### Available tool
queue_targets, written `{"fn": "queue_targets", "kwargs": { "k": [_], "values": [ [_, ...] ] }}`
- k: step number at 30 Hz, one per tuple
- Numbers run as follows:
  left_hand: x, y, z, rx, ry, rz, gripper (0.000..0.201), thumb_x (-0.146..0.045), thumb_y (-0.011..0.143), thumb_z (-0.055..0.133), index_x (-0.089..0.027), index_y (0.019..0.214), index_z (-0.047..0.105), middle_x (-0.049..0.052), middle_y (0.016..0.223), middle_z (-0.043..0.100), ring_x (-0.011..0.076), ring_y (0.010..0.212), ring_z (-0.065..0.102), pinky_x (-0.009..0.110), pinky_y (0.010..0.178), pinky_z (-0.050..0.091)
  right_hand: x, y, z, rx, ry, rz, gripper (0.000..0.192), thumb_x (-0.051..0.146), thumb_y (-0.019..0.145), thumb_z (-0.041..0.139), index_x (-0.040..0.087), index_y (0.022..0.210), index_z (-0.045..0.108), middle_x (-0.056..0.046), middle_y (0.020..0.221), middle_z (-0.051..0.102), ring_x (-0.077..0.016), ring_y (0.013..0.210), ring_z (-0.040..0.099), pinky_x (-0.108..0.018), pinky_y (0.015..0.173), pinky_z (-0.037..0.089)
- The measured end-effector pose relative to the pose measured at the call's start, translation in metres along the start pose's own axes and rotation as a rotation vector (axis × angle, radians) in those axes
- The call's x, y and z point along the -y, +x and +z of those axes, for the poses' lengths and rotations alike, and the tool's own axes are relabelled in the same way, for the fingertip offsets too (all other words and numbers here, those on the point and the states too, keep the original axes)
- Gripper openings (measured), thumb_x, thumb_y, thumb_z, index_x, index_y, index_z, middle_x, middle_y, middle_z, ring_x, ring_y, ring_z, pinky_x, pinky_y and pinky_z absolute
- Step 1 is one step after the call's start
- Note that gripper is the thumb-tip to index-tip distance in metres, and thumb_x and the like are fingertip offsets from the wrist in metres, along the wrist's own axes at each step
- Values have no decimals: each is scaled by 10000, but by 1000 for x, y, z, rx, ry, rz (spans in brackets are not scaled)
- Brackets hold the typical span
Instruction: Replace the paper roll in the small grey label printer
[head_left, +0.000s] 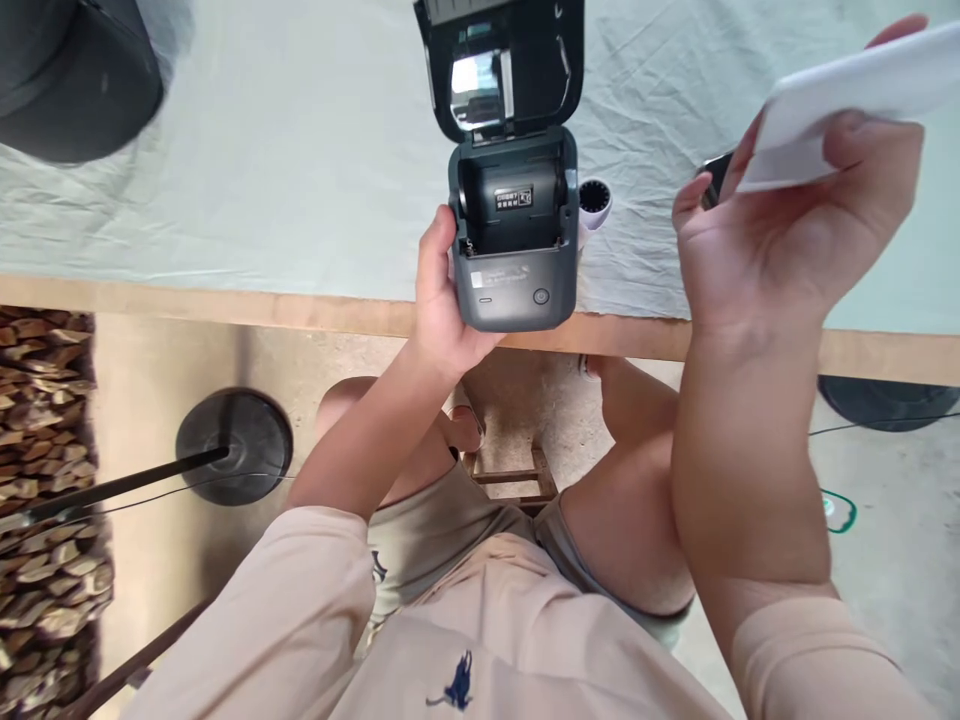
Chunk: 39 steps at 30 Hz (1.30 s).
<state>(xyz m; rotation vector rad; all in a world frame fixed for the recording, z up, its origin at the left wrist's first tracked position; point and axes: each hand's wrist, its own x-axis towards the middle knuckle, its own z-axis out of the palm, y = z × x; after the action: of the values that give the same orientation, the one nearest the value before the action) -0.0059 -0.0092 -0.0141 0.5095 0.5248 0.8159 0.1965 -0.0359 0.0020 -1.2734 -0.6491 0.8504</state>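
My left hand (442,300) is closed around the left side and underside of a dark grey label printer (514,290), held above the table's near edge. The printer's lid (517,70) stands open, and its bay (510,215) shows no roll, only a small printed sticker. Off to the right, my right hand (802,220) grips a flat white paper-like piece (847,100), thumb on the near side. A small dark object (716,180) shows by its fingertips; whether the hand touches it I cannot tell. Just right of the printer lies a white thing with a round black end (595,197).
A pale green cloth (300,180) covers the wooden-edged table (225,295). At the back left stands a black container-like object (75,80). Below are a round black stand base (232,450), a wooden stool (517,480) and stacked firewood (45,450).
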Motion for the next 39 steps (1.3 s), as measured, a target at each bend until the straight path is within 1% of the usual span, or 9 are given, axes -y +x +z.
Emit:
{"fn": "queue_targets", "kwargs": {
  "k": [3, 10, 15, 22, 26, 30, 33, 36, 39],
  "values": [
    [1, 1, 2, -21, 3, -7, 575, -607, 924, 286, -202, 1087, 659, 74, 1213, 679, 270, 1358, 491, 372, 1061, 497, 17, -17, 16, 109, -33, -36, 577, 219, 805, 195, 282, 1378, 209, -68, 1340, 441, -180, 1182, 552, -374, 844, 556],
    [8, 2, 1, -6, -44, 7, 439, -549, 919, 429, -183, 984, 661, 54, 988, 713, 307, 1285, 565, 415, 1009, 534, 4, -53, 50, 255, -628, -778, 301, 201, 834, 552, 290, 1114, 488, 3, 1171, 592, -183, 1126, 607, -357, 916, 531],
    [11, -2, 0, -61, -83, 61, 251, -389, 916, 538, -220, 1080, 624, 17, 1050, 714, 265, 1300, 560, 336, 1005, 538, 4, -56, 56, 182, -1090, -733, 185, 169, 814, 561, 241, 978, 515, -17, 1078, 678, -204, 933, 657, -430, 922, 465],
    [12, -3, -7, -2, -63, -41, 256, -351, 920, 552, -242, 1148, 594, 3, 1074, 711, 226, 1222, 627, 341, 998, 554, 12, -50, 47, 263, -1209, -641, 268, 139, 775, 581, 246, 1016, 535, 0, 1070, 676, -207, 974, 650, -407, 902, 438],
    [11, -1, -4, -8, -97, -47, 249, -370, 936, 504, -228, 1106, 617, 3, 1060, 727, 242, 1257, 599, 337, 1033, 530, 8, -49, 45, 263, -1183, -708, 80, 212, 874, 541, 242, 931, 589, -3, 1055, 670, -181, 990, 631, -375, 898, 433],
    [9, 1, -5, 6, -83, -63, 360, -439, 942, 418, -175, 1052, 636, 40, 973, 742, 280, 1261, 590, 382, 1018, 538, 4, -51, 44, 191, -1106, -863, 118, 252, 901, 528, 249, 864, 640, -5, 907, 656, -170, 920, 610, -363, 860, 429],
    [8, 1, -10, 5, -43, -29, 277, -401, 893, 487, -192, 993, 640, 33, 943, 740, 257, 1203, 631, 354, 965, 570, 5, -55, 43, 334, -1024, -969, 66, 286, 868, 593, 278, 841, 653, 32, 866, 684, -180, 935, 602, -372, 855, 424],
    [8, 1, -14, 51, -1, 16, 208, -327, 795, 655, -199, 959, 645, 19, 949, 735, 237, 1064, 691, 309, 887, 589, 6, -56, 42, 432, -948, -918, 99, 370, 831, 643, 273, 825, 655, 27, 856, 695, -197, 950, 611, -388, 858, 431],
    [9, 1, -17, 101, 19, 39, 363, -247, 763, 701, -219, 1116, 619, 12, 973, 724, 218, 990, 712, 304, 823, 590, 4, -51, 41, 301, -725, -854, 140, 323, 850, 597, 231, 747, 581, 8, 719, 611, -148, 787, 595, -353, 770, 446]
  ]
}}
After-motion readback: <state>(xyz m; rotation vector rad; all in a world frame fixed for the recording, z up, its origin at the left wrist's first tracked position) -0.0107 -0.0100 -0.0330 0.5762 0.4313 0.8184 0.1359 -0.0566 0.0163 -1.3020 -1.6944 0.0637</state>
